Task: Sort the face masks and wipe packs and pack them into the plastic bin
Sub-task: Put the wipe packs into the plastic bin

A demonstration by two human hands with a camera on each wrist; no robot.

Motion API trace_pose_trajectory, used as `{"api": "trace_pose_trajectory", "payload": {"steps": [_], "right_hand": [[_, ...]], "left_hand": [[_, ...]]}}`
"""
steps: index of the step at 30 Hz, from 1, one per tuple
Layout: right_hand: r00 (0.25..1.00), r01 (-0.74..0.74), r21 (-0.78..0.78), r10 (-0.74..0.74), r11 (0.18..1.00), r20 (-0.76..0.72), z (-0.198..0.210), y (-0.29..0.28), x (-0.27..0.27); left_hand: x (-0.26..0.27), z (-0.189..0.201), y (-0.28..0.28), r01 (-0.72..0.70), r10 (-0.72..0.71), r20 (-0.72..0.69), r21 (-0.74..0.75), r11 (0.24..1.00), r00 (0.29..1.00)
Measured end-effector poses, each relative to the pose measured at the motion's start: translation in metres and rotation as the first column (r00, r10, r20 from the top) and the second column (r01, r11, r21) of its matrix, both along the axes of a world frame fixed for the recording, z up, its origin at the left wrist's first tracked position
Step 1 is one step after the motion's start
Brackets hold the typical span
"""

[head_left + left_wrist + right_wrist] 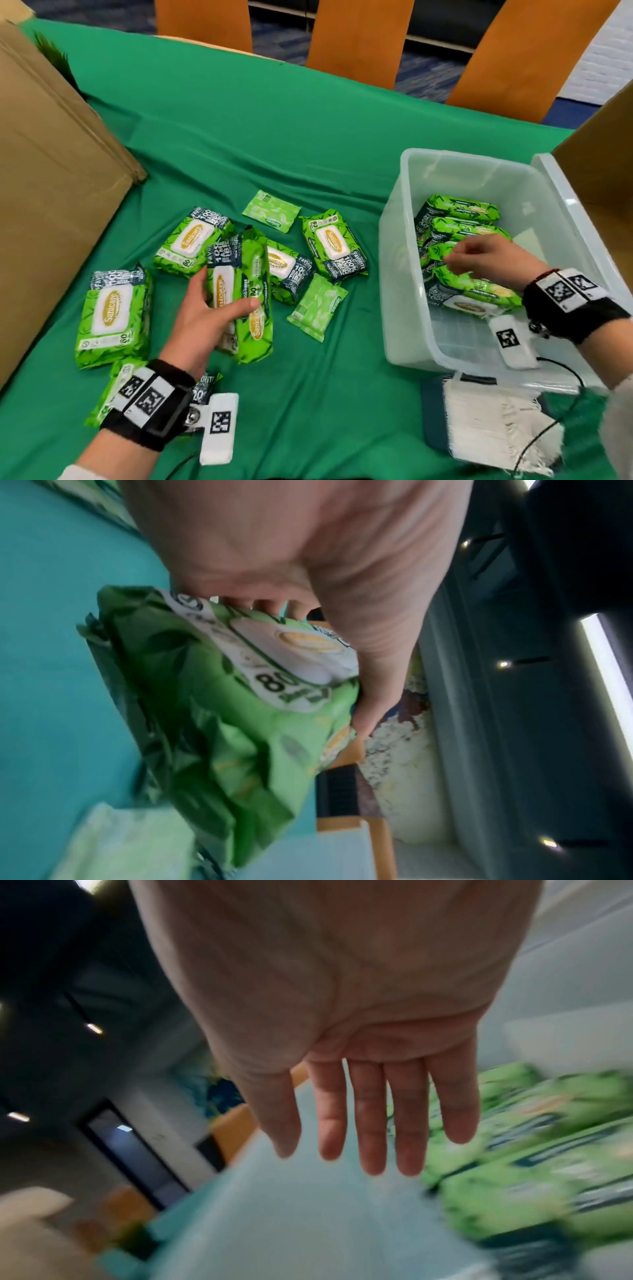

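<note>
My left hand (226, 298) grips two green wipe packs (253, 287) stood on edge together on the green tablecloth; in the left wrist view the left hand (318, 664) has its thumb and fingers round the wipe packs (222, 710). My right hand (479, 257) hovers inside the clear plastic bin (404, 240), just above several wipe packs (466, 209) stacked there. The right hand (369, 1137) has straight fingers and holds nothing. A stack of white face masks (486, 421) lies in front of the bin.
More large packs (113, 311) (334, 245) and two small pale packs (272, 210) (317, 303) lie loose on the cloth. Cardboard boxes stand at the left (51, 188) and right (603, 154). Orange chair backs (359, 34) line the far edge.
</note>
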State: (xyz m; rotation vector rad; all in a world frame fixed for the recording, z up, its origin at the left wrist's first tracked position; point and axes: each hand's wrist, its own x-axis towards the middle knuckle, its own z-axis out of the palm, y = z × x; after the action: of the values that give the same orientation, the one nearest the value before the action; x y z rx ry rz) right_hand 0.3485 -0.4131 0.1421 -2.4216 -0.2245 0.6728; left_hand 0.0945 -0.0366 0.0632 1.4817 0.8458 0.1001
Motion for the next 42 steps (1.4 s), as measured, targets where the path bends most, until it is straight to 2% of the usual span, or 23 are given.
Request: {"api": "trace_pose_trajectory", "payload": {"steps": [1, 3, 5, 8, 11, 13, 14, 15, 16, 17, 18, 19, 20, 22, 24, 25, 27, 29, 34, 37, 38, 40, 42], "right_hand": [[1.000, 0.014, 0.146, -0.012, 0.989, -0.014, 0.014, 0.020, -0.018], [0.991, 0.046, 0.399, 0.007, 0.916, -0.131, 0.037, 0.063, -0.059], [0.950, 0.108, 0.514, 0.064, 0.851, -0.306, 0.042, 0.102, -0.102], [0.881, 0.251, 0.536, 0.039, 0.806, -0.472, 0.012, 0.146, -0.148], [0.883, 0.381, 0.574, -0.102, 0.725, -0.457, -0.022, 0.158, -0.162], [0.855, 0.435, 0.545, -0.140, 0.717, -0.499, -0.031, 0.152, -0.165], [0.832, 0.464, 0.516, -0.154, 0.720, -0.533, -0.034, 0.147, -0.165], [0.812, 0.486, 0.489, -0.167, 0.724, -0.559, -0.036, 0.143, -0.166], [0.804, 0.490, 0.471, -0.172, 0.733, -0.569, -0.036, 0.139, -0.167], [0.809, 0.479, 0.460, -0.172, 0.748, -0.562, -0.036, 0.135, -0.167], [0.821, 0.461, 0.455, -0.172, 0.762, -0.544, -0.034, 0.131, -0.165], [0.837, 0.440, 0.455, -0.170, 0.774, -0.519, -0.032, 0.127, -0.164], [0.850, 0.426, 0.461, -0.171, 0.778, -0.498, -0.031, 0.124, -0.163], [0.856, 0.428, 0.469, -0.179, 0.773, -0.486, -0.029, 0.121, -0.162], [0.839, 0.456, 0.463, -0.194, 0.760, -0.508, -0.029, 0.120, -0.161], [0.830, 0.468, 0.459, -0.198, 0.755, -0.521, -0.029, 0.121, -0.162], [0.820, 0.484, 0.455, -0.205, 0.747, -0.534, -0.029, 0.120, -0.164], [0.816, 0.483, 0.449, -0.202, 0.751, -0.541, -0.029, 0.117, -0.167], [0.826, 0.465, 0.442, -0.196, 0.767, -0.528, -0.028, 0.106, -0.174], [0.827, 0.459, 0.442, -0.188, 0.771, -0.530, -0.023, 0.094, -0.178], [0.825, 0.462, 0.440, -0.192, 0.770, -0.532, -0.021, 0.091, -0.178], [0.809, 0.488, 0.438, -0.204, 0.755, -0.550, -0.015, 0.083, -0.177], [0.798, 0.497, 0.445, -0.190, 0.745, -0.572, -0.007, 0.078, -0.173]], "left_hand": [[0.003, 0.009, -0.012, 0.017, -0.014, 0.059, -0.045, 0.999, 0.998], [0.010, 0.021, -0.034, 0.077, -0.067, 0.121, -0.076, 0.994, 0.990], [0.017, 0.028, -0.058, 0.127, -0.123, 0.136, -0.023, 0.992, 0.983], [0.021, 0.033, -0.089, 0.189, -0.192, 0.146, 0.028, 0.981, 0.971], [0.014, 0.031, -0.085, 0.282, -0.263, 0.179, -0.088, 0.955, 0.948], [0.005, 0.028, -0.061, 0.301, -0.271, 0.190, -0.153, 0.941, 0.944], [-0.001, 0.025, -0.045, 0.307, -0.286, 0.166, -0.116, 0.945, 0.944], [-0.009, 0.022, -0.025, 0.332, -0.329, 0.114, -0.009, 0.943, 0.937], [-0.017, 0.016, -0.004, 0.401, -0.407, 0.003, 0.163, 0.902, 0.913], [-0.025, 0.009, 0.018, 0.529, -0.493, -0.191, 0.333, 0.781, 0.849], [-0.033, 0.002, 0.038, 0.683, -0.536, -0.425, 0.412, 0.603, 0.729], [-0.042, -0.007, 0.055, 0.812, -0.517, -0.631, 0.387, 0.437, 0.579], [-0.050, -0.017, 0.070, 0.889, -0.472, -0.766, 0.289, 0.354, 0.437], [-0.064, -0.036, 0.088, 0.940, -0.431, -0.868, 0.104, 0.325, 0.245], [-0.071, -0.050, 0.091, 0.974, -0.391, -0.912, 0.040, 0.221, 0.126], [-0.074, -0.055, 0.091, 0.988, -0.364, -0.927, 0.040, 0.147, 0.091], [-0.072, -0.056, 0.087, 0.998, -0.332, -0.942, 0.039, 0.046, 0.052], [-0.067, -0.055, 0.085, 1.000, -0.330, -0.944, 0.016, -0.001, 0.014], [-0.062, -0.046, 0.091, 0.998, -0.338, -0.941, -0.005, -0.058, -0.024], [-0.057, -0.037, 0.088, 0.998, -0.416, -0.908, 0.065, -0.003, 0.058], [-0.054, -0.031, 0.086, 0.993, -0.460, -0.880, 0.098, 0.063, 0.116], [-0.041, -0.015, 0.077, 0.958, -0.554, -0.789, 0.150, 0.245, 0.266], [-0.031, 0.001, 0.064, 0.857, -0.619, -0.618, 0.193, 0.478, 0.485]]}}
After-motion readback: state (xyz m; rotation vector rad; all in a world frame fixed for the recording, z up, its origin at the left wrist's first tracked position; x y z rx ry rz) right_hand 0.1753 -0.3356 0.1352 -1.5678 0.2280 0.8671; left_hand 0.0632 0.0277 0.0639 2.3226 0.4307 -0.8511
